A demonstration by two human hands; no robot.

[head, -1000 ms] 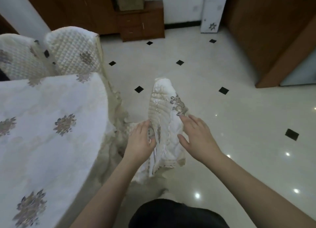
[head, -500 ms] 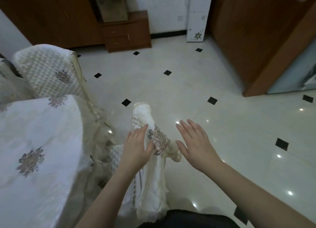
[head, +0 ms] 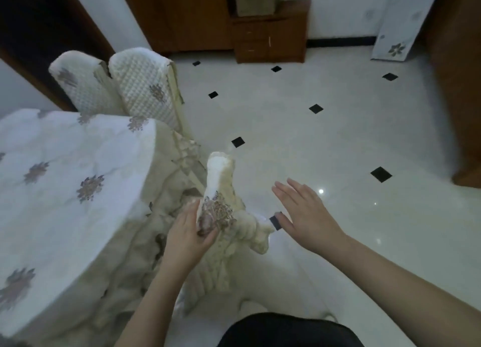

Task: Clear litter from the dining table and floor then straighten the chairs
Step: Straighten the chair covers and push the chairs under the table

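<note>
Straightening stage, by the look of it: left hand (head: 192, 232) gripping the cream quilted fabric-covered chair back (head: 221, 190) beside the white embroidered-cloth worktop (head: 65, 164) to steady it; right hand (head: 304, 214) spread, clear of it.

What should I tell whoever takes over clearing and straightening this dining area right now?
Left hand grips the top of the near chair's covered back, beside the table.
Right hand is open, off the chair, over the floor.
Two more covered chairs stand at the table's far side.
Done: no litter visible on the tabletop or floor in view.
Left: square up the near chair, then check the others.
</note>
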